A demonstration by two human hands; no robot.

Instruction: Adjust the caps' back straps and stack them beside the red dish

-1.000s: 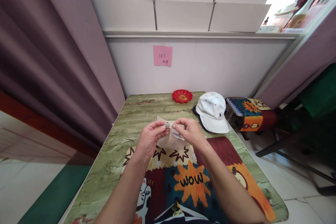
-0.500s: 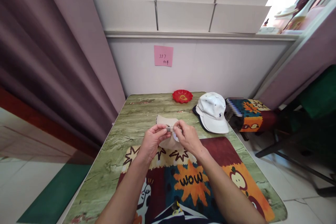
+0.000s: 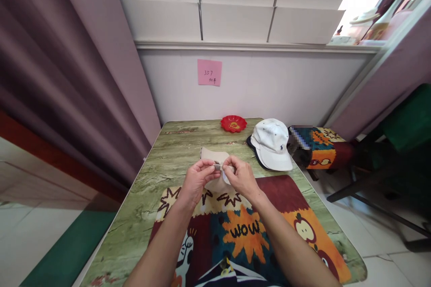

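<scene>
A beige cap [image 3: 214, 155] lies on the table between my hands, partly hidden by them. My left hand [image 3: 198, 180] pinches a small metal buckle [image 3: 217, 167] at the back of this cap between thumb and forefinger. Close against it, my right hand [image 3: 241, 176] is closed on the cap's narrow strap, which its fingertips mostly cover. To the right, a white cap [image 3: 272, 141] with a small dark emblem rests on top of a dark cap [image 3: 254, 154].
A red scalloped dish [image 3: 233, 123] stands near the back of the wood-patterned table [image 3: 134, 215]. A colourful mat [image 3: 289, 197] lies under my forearms. Behind the table is a wall with a pink note [image 3: 209, 72]. A covered stool [image 3: 321, 148] stands at the right.
My right fingertips have shifted slightly at the strap beside the buckle. My left hand keeps its pinch, and the caps and dish stay where they were.
</scene>
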